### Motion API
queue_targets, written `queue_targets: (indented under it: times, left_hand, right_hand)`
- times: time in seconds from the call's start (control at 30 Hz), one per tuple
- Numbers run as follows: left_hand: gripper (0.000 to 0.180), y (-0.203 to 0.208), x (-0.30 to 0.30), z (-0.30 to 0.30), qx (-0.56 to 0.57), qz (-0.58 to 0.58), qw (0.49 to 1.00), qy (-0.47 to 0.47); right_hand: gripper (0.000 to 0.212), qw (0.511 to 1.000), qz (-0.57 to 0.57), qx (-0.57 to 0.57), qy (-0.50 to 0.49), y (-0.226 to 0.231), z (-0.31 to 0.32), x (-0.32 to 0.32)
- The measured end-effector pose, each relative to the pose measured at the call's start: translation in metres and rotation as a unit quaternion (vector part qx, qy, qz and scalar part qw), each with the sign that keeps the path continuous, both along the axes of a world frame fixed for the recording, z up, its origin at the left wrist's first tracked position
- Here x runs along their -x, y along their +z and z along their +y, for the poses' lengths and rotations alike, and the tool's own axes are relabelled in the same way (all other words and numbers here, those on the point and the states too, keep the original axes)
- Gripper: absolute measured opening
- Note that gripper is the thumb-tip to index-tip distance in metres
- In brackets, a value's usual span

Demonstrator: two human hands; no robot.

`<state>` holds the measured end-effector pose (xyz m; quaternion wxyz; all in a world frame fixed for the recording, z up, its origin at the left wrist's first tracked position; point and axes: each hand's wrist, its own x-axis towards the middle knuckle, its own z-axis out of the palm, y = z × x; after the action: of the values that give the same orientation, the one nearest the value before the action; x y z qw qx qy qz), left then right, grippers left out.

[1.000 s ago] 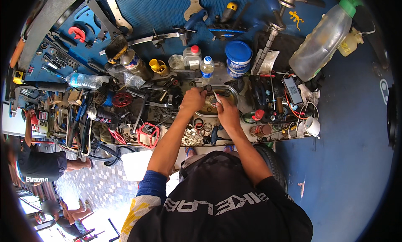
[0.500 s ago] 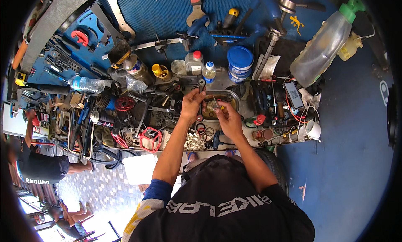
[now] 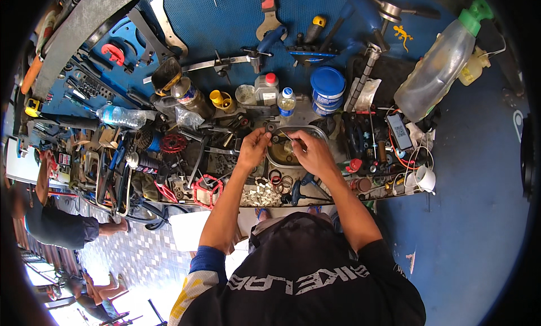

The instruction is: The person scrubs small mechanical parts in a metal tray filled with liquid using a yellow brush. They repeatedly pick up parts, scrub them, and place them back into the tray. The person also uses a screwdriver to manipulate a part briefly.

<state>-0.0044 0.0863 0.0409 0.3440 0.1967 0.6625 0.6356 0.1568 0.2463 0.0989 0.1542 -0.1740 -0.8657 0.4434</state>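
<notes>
Both my hands are over a metal tray (image 3: 325, 136) of yellowish liquid at the middle of the bench. My left hand (image 3: 253, 149) is closed, thumb and fingers pinched by the tray's left side; what it holds is too small to name. In my right hand (image 3: 313, 153) a thin metal rod-like tool (image 3: 287, 135) is gripped, its end toward my left fingertips. Several dark rings (image 3: 276, 176) and a heap of small pale metal pieces (image 3: 260, 194) lie below my hands. Blue-handled tools (image 3: 309, 180) rest near the bench's front edge.
A small bottle (image 3: 286, 102) and a blue tub (image 3: 327, 89) stand behind the tray. Red pedal (image 3: 208, 191), red chainring (image 3: 173, 144) and many tools crowd the left. A phone (image 3: 399, 132), cables and a white cup (image 3: 424, 179) are right. Another person (image 3: 59, 224) stands far left.
My left hand has come down slightly, and the dark part that stuck up from it no longer shows. The right hand has turned, its tool now slanting toward the left hand.
</notes>
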Motion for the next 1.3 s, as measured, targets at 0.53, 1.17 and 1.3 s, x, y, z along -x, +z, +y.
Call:
queue_targets:
  times: [0.53,1.17,1.3]
  left_hand:
    - [0.027,0.005,-0.007,-0.017,0.048,0.178,0.983,0.022]
    - [0.026,0.019,-0.01,-0.029,0.076,0.206,0.974,0.049]
    - [0.025,0.018,-0.009,-0.028,0.073,0.214,0.973,0.047]
  right_hand:
    - [0.023,0.991,-0.092,-0.089,0.039,0.029,-0.01,0.024]
    - [0.022,0.985,-0.068,-0.141,0.075,0.03,-0.015,0.032]
    - [0.022,0.984,-0.071,-0.15,0.058,0.032,-0.018,0.032]
